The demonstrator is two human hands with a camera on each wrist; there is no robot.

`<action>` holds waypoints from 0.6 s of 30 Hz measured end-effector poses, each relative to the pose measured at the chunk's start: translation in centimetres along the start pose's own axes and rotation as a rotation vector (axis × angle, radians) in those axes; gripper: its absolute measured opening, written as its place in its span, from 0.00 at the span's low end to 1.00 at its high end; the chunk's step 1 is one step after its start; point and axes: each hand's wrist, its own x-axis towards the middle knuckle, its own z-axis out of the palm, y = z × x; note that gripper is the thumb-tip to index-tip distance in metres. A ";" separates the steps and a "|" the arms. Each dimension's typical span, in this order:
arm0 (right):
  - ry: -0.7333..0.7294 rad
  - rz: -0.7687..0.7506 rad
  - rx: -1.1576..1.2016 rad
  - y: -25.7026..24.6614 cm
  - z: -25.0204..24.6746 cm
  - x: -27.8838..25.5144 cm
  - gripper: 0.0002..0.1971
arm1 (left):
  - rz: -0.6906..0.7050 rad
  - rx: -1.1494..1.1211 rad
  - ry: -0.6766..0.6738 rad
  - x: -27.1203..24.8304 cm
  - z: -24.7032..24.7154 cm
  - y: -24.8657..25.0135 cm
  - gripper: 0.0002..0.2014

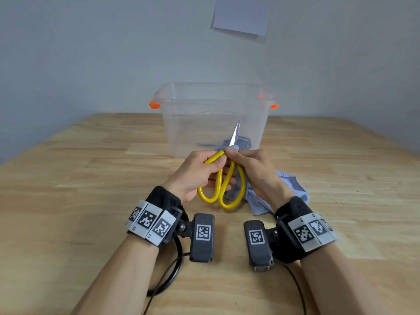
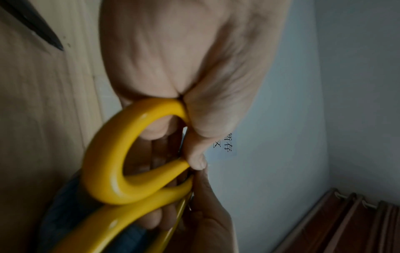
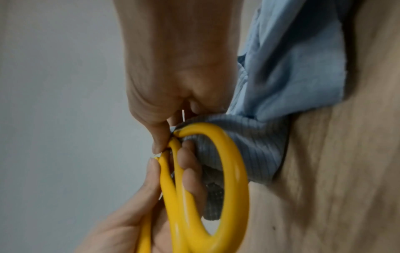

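Yellow-handled scissors (image 1: 221,189) are held above the wooden table, their steel blades (image 1: 235,134) together and pointing up and away toward the bin. My left hand (image 1: 202,170) grips one handle loop (image 2: 103,162), thumb along the top and fingers through the loop. My right hand (image 1: 250,167) pinches a light blue ribbed cloth (image 1: 293,189) against the base of the blades. In the right wrist view the cloth (image 3: 292,68) bunches behind the other loop (image 3: 233,171) and trails down onto the table.
A clear plastic bin (image 1: 213,105) with orange latches stands just beyond the blade tips; blurred blue items (image 1: 244,140) lie inside it. A paper sheet (image 1: 242,14) hangs on the wall. Black cables (image 1: 172,269) run from the wrist cameras across the table's near edge.
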 end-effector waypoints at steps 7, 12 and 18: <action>-0.083 0.083 0.194 0.0 -0.4 0.1 0.17 | -0.012 -0.032 0.003 -0.1 -0.1 0.3 0.14; -0.086 0.093 0.223 -0.2 -0.2 -0.3 0.23 | -0.025 -0.044 0.004 -0.1 -0.2 0.4 0.15; 0.041 0.016 0.150 0.2 0.6 0.0 0.24 | -0.042 -0.028 -0.026 -0.1 0.1 0.3 0.13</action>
